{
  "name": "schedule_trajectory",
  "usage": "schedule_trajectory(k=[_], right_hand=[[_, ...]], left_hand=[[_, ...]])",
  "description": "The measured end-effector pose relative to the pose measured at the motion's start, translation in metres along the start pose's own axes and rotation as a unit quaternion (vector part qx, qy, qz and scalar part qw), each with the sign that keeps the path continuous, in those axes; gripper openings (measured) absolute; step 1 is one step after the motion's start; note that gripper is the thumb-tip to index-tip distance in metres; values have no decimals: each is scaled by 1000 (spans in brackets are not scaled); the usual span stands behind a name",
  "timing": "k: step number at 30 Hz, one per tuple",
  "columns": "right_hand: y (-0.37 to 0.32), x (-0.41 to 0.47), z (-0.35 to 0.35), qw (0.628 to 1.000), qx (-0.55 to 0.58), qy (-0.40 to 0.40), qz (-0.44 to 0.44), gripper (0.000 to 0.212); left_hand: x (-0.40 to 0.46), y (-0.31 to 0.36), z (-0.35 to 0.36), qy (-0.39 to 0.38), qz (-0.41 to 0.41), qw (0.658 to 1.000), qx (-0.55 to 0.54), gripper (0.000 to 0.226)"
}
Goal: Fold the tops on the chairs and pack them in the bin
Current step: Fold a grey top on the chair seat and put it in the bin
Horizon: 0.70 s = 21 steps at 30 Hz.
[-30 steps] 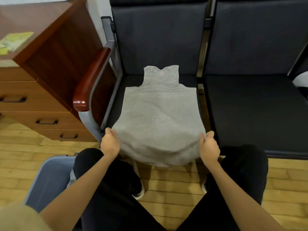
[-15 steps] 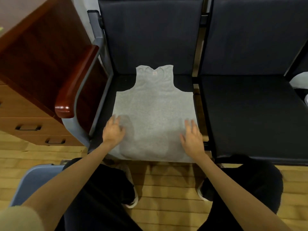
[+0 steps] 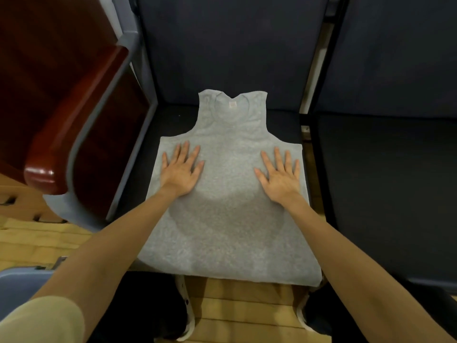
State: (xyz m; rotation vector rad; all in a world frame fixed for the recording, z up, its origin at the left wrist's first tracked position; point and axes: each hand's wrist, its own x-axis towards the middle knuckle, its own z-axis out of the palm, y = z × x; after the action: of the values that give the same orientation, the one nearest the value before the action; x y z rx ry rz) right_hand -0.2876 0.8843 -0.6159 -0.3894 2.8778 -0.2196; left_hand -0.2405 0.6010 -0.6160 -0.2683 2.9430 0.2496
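Note:
A grey sleeveless top (image 3: 230,219) lies flat on the dark seat of the left chair (image 3: 173,125), neck toward the backrest, hem hanging slightly over the front edge. My left hand (image 3: 180,169) presses flat on the left side of its chest with fingers spread. On the right side my right hand (image 3: 280,173) lies flat the same way. Only a corner of the blue-grey bin (image 3: 17,285) shows, at the lower left on the floor.
A wooden armrest (image 3: 74,115) on a grey frame flanks the left chair, with a wooden cabinet behind it. A second dark chair (image 3: 383,181) stands to the right. My dark-trousered legs and white shoes are below on the wooden floor (image 3: 242,308).
Both hands let go of the hem, then slid flat up the top from near the hem to the chest. The view has moved closer to the chair.

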Motion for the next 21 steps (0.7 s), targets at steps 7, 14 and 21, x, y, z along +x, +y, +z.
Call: schedule_trajectory(k=[7, 14, 21], right_hand=[[8, 30, -5, 1000, -5, 5, 18, 63], [-2, 50, -40, 998, -33, -50, 16, 62], [-23, 146, -109, 991, 11, 122, -48, 38]], left_hand=[[38, -4, -7, -4, 14, 1000, 5, 57], [65, 1, -33, 88, 57, 994, 20, 56], [162, 23, -94, 224, 98, 969, -22, 48]])
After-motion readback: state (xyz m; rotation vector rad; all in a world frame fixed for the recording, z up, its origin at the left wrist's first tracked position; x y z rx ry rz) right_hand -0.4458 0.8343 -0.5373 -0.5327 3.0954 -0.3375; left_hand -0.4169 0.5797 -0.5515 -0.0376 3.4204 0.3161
